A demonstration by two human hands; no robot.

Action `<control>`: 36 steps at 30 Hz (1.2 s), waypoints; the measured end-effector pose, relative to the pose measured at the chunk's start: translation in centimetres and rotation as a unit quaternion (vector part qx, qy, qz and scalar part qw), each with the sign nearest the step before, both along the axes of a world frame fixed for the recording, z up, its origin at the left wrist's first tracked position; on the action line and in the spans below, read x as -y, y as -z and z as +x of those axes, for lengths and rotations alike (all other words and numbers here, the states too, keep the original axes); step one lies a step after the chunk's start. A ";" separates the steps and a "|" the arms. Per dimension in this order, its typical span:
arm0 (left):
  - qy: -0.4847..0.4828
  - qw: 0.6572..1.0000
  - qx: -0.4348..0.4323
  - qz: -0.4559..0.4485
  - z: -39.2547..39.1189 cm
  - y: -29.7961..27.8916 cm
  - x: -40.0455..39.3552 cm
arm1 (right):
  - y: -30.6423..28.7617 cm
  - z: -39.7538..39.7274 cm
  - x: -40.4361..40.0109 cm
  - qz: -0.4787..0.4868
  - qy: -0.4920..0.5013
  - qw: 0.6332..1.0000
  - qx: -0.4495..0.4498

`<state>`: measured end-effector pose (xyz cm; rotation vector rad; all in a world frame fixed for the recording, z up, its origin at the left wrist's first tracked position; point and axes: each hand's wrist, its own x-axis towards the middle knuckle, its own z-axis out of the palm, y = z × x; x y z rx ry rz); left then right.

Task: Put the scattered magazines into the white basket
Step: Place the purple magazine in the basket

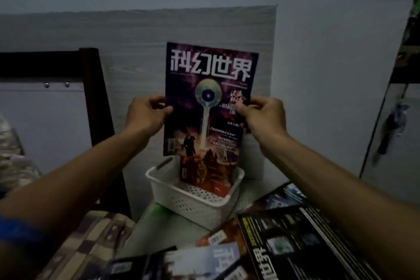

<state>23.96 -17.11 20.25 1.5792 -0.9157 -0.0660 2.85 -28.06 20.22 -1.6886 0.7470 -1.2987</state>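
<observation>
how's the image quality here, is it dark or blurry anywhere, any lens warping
Head view: dim overall with a bluish cast, no glare; the purple magazine held by the left hand and right hand reads fairly sharp, the white basket is softer, the loose magazines near the bottom edge are smeared; wide-angle distortion bows the forearms and edges.

Dim, bluish, grainy view; soft blur and wide-angle bending at edges.

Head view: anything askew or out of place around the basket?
Yes. The orange magazine leans tilted in the white basket and sticks out above its rim. Several loose magazines lie overlapped at odd angles in front. Both hands hold the purple magazine upright above the basket.
</observation>
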 end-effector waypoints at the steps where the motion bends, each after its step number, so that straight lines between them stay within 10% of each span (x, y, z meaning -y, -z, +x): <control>1: -0.009 1.000 -0.008 0.012 1.2 1.6 0.9 | 1.4 1.4 0.7 0.008 -0.001 1.000 -0.022; 18: -0.088 0.987 -0.095 0.099 6.0 12.5 5.0 | 9.3 3.8 2.6 0.033 0.021 0.999 -0.018; 24: -0.065 0.998 -0.002 -0.025 -0.4 11.3 1.2 | 10.8 -5.0 0.6 0.076 -0.035 0.996 -0.043; 30: 0.146 0.953 0.179 0.195 -12.0 12.9 -4.1 | 15.0 -17.2 -3.0 0.035 0.016 0.981 -0.188; 33: 0.231 0.874 0.273 0.328 -16.6 15.5 -5.9 | 16.4 -22.1 -4.4 -0.082 0.085 0.921 -0.370; 36: 0.234 0.873 0.296 0.310 -18.9 16.9 -6.1 | 17.0 -25.3 -5.7 -0.139 0.058 0.876 -0.458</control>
